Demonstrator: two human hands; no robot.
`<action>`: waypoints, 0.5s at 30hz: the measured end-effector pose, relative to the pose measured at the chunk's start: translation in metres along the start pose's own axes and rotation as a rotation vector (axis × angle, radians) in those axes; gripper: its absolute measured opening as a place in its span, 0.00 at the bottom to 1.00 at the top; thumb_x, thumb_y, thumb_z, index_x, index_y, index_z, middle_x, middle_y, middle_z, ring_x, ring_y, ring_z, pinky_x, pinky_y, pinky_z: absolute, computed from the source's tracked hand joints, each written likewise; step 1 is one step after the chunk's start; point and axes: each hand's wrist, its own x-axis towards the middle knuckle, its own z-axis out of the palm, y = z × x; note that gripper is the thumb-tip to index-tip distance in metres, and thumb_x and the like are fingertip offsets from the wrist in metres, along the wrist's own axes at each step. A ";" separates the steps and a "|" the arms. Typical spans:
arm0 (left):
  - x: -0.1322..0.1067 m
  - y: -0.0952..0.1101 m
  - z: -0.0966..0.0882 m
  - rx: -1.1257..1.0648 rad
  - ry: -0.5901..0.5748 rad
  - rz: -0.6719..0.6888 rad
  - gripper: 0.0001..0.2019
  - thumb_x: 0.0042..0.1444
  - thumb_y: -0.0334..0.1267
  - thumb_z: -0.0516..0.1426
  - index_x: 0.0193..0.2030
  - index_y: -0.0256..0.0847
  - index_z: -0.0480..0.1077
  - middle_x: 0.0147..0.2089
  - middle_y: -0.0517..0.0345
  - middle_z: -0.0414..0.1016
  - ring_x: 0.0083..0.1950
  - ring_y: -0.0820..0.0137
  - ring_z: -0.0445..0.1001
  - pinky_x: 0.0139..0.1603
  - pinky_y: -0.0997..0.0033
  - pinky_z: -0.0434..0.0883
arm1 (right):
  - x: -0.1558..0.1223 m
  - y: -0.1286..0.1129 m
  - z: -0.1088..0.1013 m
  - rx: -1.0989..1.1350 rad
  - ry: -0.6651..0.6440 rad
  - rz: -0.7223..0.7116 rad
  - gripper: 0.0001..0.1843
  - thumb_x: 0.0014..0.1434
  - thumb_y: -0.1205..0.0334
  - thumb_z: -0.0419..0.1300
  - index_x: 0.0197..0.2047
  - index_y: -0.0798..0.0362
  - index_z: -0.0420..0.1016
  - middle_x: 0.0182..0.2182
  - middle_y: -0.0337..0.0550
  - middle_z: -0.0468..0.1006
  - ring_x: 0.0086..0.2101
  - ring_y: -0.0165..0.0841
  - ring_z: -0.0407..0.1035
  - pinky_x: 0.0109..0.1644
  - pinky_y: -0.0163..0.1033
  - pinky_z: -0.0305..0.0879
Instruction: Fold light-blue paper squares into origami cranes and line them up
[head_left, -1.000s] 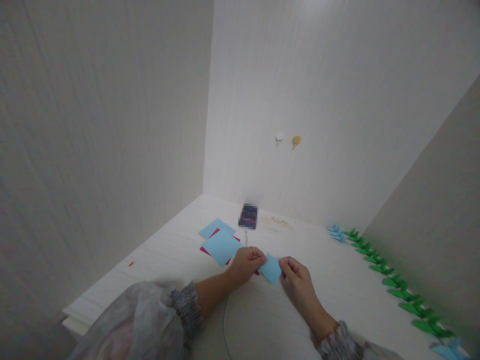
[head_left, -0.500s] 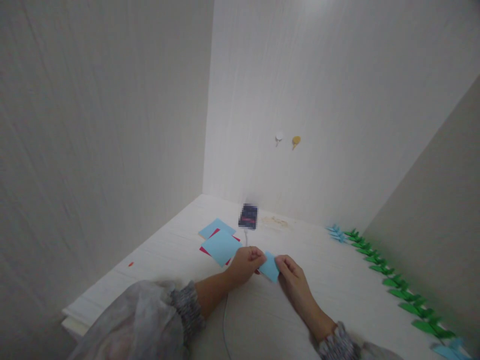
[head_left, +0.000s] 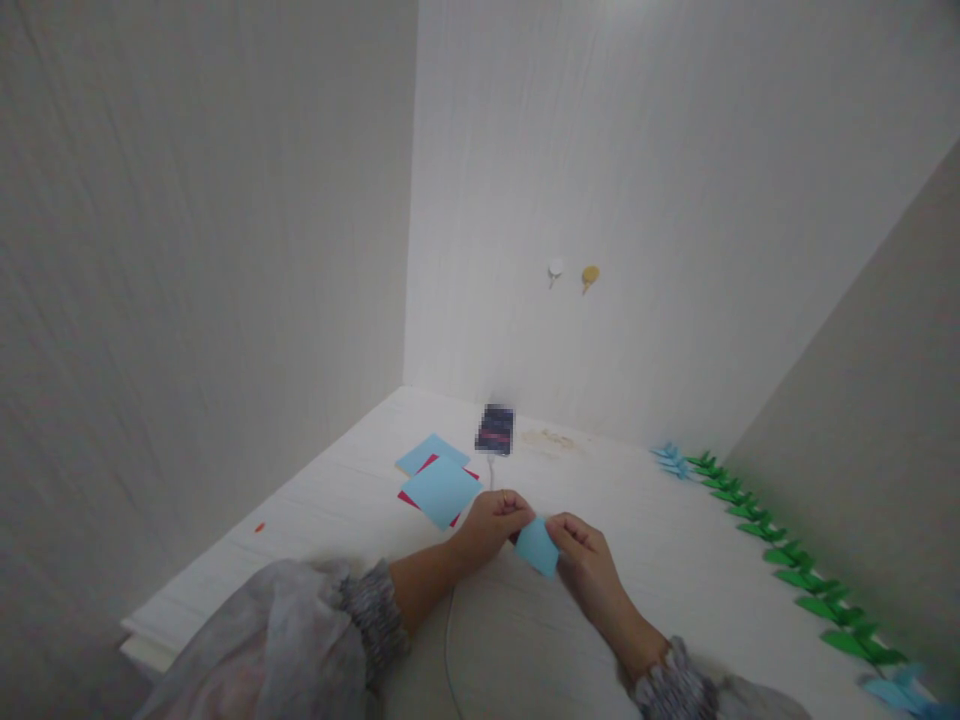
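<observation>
Paper (head_left: 536, 546), small and blue, is pinched between my left hand (head_left: 491, 520) and my right hand (head_left: 589, 562), both closed on its edges, just above the middle of the worktop (head_left: 675, 580). Blue and red sheets (head_left: 439, 488) lie beyond my left hand, and green folded pieces (head_left: 787, 562) line the right edge.

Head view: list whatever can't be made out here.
Dark object at the table's back: pixelated, unidentifiable.
Blue paper: side edges covered by fingertips of left hand and right hand; folds unclear.
Red paper: mostly under a blue sheet.
Green folded pieces: too small to tell their shape.
Two small wall items: too small to identify.
</observation>
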 end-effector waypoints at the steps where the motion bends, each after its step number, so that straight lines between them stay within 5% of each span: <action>1: 0.000 0.000 0.000 -0.005 0.010 0.003 0.09 0.41 0.39 0.55 0.24 0.33 0.64 0.17 0.64 0.63 0.19 0.79 0.61 0.22 0.77 0.61 | 0.000 0.000 0.000 0.009 0.005 0.004 0.15 0.48 0.53 0.53 0.20 0.55 0.66 0.15 0.37 0.65 0.19 0.28 0.59 0.23 0.32 0.55; 11: 0.004 0.002 -0.006 0.041 0.220 0.028 0.09 0.41 0.40 0.53 0.23 0.34 0.63 0.16 0.65 0.60 0.19 0.79 0.60 0.21 0.79 0.60 | 0.006 0.004 -0.014 0.052 0.200 -0.054 0.12 0.50 0.58 0.51 0.18 0.53 0.63 0.15 0.34 0.63 0.20 0.28 0.57 0.25 0.32 0.53; 15: 0.005 0.000 -0.008 0.080 0.203 0.010 0.09 0.41 0.40 0.53 0.21 0.34 0.63 0.15 0.65 0.59 0.18 0.79 0.59 0.20 0.78 0.59 | 0.004 0.000 -0.010 -0.085 0.187 -0.172 0.08 0.49 0.57 0.53 0.26 0.54 0.66 0.24 0.39 0.68 0.28 0.31 0.61 0.31 0.33 0.57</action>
